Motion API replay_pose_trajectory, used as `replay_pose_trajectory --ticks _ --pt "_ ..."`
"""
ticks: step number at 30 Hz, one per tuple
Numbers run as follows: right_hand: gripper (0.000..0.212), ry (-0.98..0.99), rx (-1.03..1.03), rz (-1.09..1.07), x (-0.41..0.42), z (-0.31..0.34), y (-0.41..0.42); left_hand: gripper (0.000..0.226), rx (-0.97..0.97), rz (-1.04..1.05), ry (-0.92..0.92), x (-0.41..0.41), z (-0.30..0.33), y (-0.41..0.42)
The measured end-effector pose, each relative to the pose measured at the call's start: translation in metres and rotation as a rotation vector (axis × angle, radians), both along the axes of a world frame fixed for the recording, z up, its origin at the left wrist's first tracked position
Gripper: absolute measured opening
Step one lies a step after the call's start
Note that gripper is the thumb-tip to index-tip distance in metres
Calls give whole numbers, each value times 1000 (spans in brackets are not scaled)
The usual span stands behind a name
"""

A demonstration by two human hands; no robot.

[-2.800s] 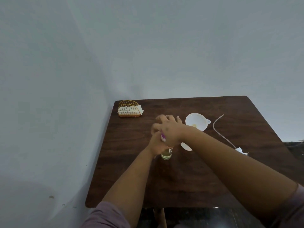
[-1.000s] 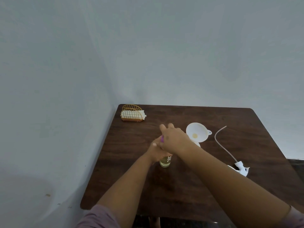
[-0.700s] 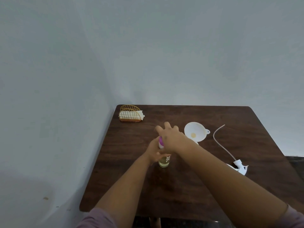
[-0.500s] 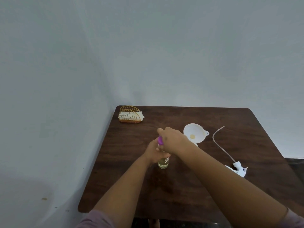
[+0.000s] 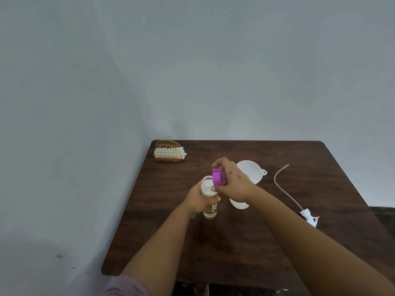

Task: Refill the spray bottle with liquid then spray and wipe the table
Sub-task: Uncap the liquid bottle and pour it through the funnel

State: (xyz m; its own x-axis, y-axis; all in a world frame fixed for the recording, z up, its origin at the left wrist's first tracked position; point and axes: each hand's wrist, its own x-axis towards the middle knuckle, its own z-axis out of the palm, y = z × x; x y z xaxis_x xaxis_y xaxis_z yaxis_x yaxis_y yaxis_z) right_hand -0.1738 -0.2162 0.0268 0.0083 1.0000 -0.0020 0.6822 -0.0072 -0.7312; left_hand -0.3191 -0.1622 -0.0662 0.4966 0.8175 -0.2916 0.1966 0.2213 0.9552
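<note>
Left hand (image 5: 197, 200) grips refill bottle (image 5: 210, 197) upright at counter (image 5: 245, 242) centre to steady it; right hand (image 5: 232, 184) pinches purple cap (image 5: 218, 177) just off its mouth, funnel (image 5: 250, 174) at 2 o'clock likely seated in the spray bottle, spray head (image 5: 310, 217) at 4.

Dark wooden table (image 5: 245, 248) bears napkin holder (image 5: 168, 151), funnel (image 5: 251, 171), sprayer head (image 5: 310, 217).
</note>
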Motion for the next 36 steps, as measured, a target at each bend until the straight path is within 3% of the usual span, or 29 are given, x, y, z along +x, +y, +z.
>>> replay_pose_trajectory --ticks 5,8,10,12,16,22,36 --pt "41 536 24 -232 6 -11 -29 51 -17 69 53 3 -4 -1" --pt "51 712 14 -336 18 -25 -47 55 -43 107 97 5 -6 -2" --pt "64 651 1 -412 30 -35 -59 59 -61 136 129 7 -8 -5" --pt "71 454 6 -484 43 -47 -71 71 -70 168 160 8 -9 -9" --pt "62 201 47 -534 76 -78 -100 83 -59 267 200 10 -19 -23" --pt "57 30 -72 -692 118 -136 -147 102 8 329 295 11 -42 -33" --pt "75 -34 -259 -711 128 -172 -176 85 20 354 320 8 -52 -51"
